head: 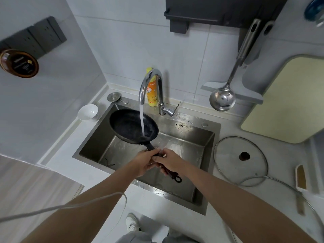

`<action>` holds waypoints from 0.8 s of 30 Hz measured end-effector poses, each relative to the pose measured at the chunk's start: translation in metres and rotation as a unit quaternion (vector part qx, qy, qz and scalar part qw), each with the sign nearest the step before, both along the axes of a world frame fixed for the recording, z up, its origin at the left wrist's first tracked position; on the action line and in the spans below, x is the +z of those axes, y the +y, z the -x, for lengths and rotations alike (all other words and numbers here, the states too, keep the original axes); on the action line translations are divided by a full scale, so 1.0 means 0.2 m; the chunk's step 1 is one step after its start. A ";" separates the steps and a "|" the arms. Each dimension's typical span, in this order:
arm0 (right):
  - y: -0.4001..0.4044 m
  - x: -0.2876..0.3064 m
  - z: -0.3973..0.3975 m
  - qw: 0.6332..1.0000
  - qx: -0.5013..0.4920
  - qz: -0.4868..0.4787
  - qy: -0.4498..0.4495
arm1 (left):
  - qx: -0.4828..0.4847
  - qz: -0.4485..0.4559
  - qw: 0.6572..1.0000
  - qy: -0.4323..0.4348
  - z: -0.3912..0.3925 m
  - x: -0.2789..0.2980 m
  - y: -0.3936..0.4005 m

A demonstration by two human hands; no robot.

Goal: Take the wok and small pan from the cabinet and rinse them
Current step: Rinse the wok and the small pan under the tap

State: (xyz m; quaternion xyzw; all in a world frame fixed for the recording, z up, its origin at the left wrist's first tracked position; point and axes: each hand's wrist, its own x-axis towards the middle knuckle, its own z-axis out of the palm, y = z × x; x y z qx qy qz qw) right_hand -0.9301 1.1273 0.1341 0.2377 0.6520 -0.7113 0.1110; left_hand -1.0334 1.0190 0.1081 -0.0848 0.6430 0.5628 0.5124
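A: Where is the pan point(133, 126) shown?

B: It is held over the sink point(206, 174), tilted, with the stream from the tap point(151, 81) landing inside its right half. The wok is not seen.

A: How is it held?

B: Its handle point(151, 146) is clasped near the far end by the left hand point(142, 163) and right hand point(169, 161), both curled round it and touching each other. A loop point(177, 178) hangs below the right hand.

A: How is it expected to handle?

B: It is judged rigid and fairly light, though made heavier at the bowl by pooled water. The wet handle is likely slippery, so a full wrap is preferred to a pinch. The coating is judged easily scratched against the steel rim.

A: Where is hold best taken?

B: On the handle, closer to the bowl, for less leverage.
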 end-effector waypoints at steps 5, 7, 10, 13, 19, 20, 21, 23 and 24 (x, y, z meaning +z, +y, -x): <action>0.02 0.02 0.03 0.991 0.070 -0.107 -0.039 | 0.013 0.034 0.999 -0.036 -0.03 -0.03 0.02; 0.02 0.04 0.03 0.979 0.095 -0.171 -0.058 | 0.013 0.037 0.998 -0.055 -0.04 -0.04 0.03; 0.02 0.02 0.01 0.960 0.099 -0.254 -0.066 | 0.016 0.032 0.997 -0.073 -0.04 -0.05 0.05; 0.05 -0.05 -0.02 0.944 0.086 -0.312 -0.057 | 0.018 0.020 0.996 -0.082 -0.04 -0.04 0.06; 0.06 -0.06 -0.06 0.981 0.057 -0.185 0.013 | 0.015 0.028 0.999 -0.022 -0.04 -0.03 0.04; 0.06 -0.05 -0.06 0.986 0.056 -0.158 0.019 | 0.014 0.025 1.000 -0.010 -0.04 -0.03 0.04; 0.05 -0.05 -0.06 0.991 0.053 -0.123 0.023 | 0.014 0.020 1.000 -0.003 -0.03 -0.03 0.03; 0.06 -0.06 -0.04 0.998 0.044 -0.051 0.017 | 0.006 0.010 1.000 0.002 -0.03 -0.02 0.01; 0.06 -0.05 -0.02 0.999 0.042 -0.024 0.007 | 0.003 0.007 1.000 0.002 -0.03 -0.02 0.01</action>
